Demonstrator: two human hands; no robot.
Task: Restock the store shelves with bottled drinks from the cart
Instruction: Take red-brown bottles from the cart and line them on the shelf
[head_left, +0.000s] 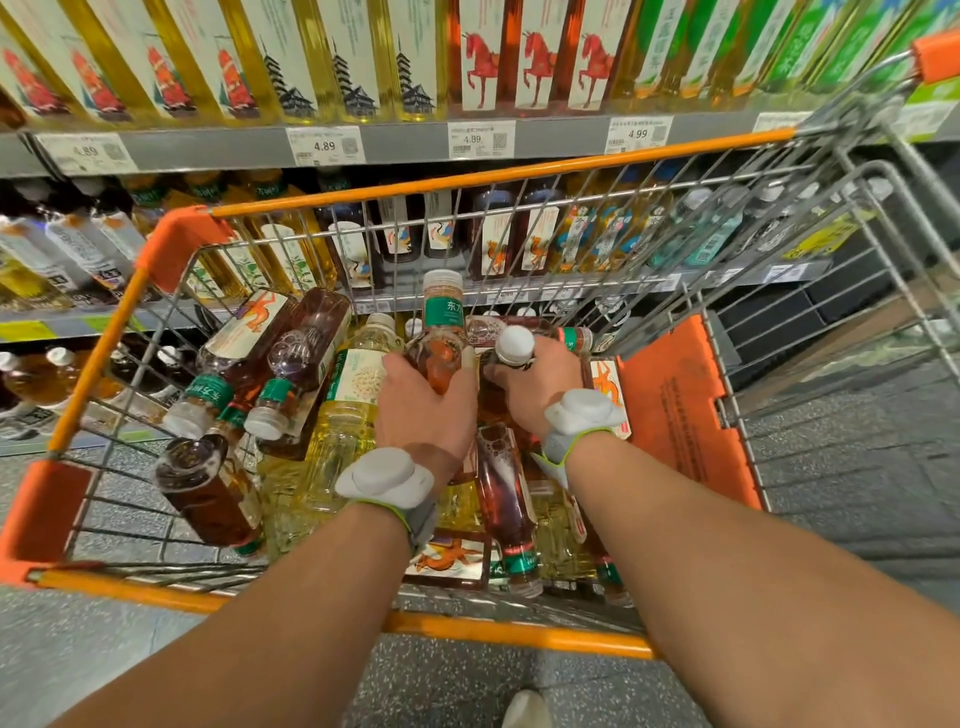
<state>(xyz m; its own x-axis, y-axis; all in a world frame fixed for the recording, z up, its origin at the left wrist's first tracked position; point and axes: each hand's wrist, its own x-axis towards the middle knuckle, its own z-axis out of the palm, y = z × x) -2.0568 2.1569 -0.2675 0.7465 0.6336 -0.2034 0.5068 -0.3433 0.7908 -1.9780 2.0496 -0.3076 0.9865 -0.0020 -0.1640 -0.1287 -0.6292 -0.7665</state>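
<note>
An amber-red bottle (441, 338) with a green neck band is held nearly upright in the middle of the cart (467, 179), its cap pointing toward the shelves. It is gripped by the left hand (423, 400), whose fingers are curled round its lower body. Just beside it, a dark bottle with a white cap (515, 343) is clasped about the neck and shoulder by the right hand (535, 389), fingers closed around it. Neither bottle has been lifted clear of the basket — both are below the orange rim. A white sensor band (387, 478) is worn on the left wrist, and another on the right.

Around the two held bottles a loose heap is seen: a pale yellow bottle (348, 410) touching the left hand's side, dark tea bottles (218, 483) lying tilted toward the left corner, and more beneath the forearms. An orange flap (670, 405) stands at the cart's right end.

Beyond the wire front, the lower shelf (519, 291) is lined with bottles, and the upper shelf (415, 148), with its price tags (324, 145), appears closely packed. Gaps cannot be made out from here.

As for progress, the cart is judged to be far from emptied — many bottles are left to be shelved, and this pair is only at the picking-up step.
</note>
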